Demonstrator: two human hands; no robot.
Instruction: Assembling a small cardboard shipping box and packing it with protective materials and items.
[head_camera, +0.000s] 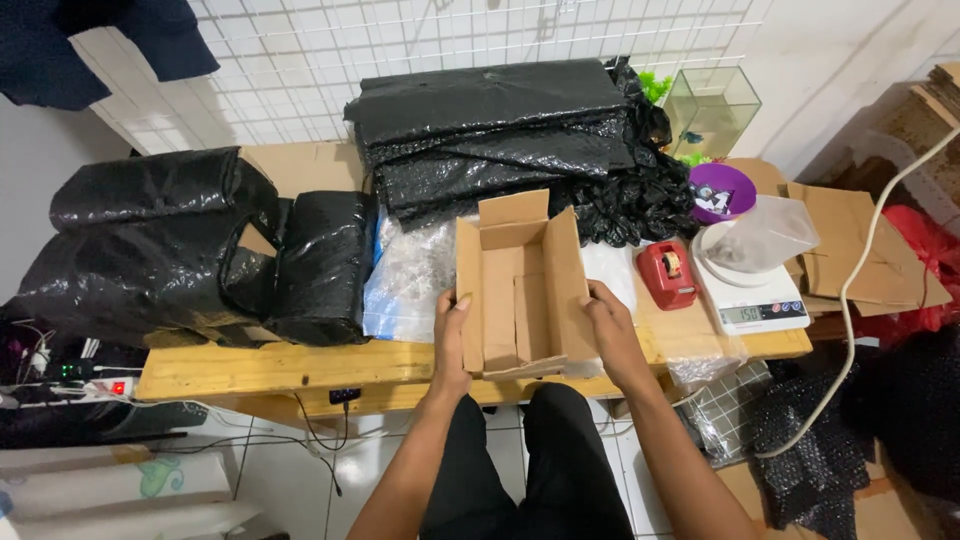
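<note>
An open brown cardboard box (515, 285) rests on the wooden table (250, 365), flaps up, nothing visible inside. My left hand (452, 335) grips its left wall, thumb on the edge. My right hand (610, 330) presses against the right wall. Both forearms reach up from the bottom of the view, above my dark trousers.
Clear bubble wrap (410, 280) lies left of the box. Black plastic bags (200, 245) cover the table's left, a folded black stack (500, 130) sits behind. To the right are a red tape dispenser (668, 273), a white scale (755, 300) with a clear container, a purple bowl (720, 190).
</note>
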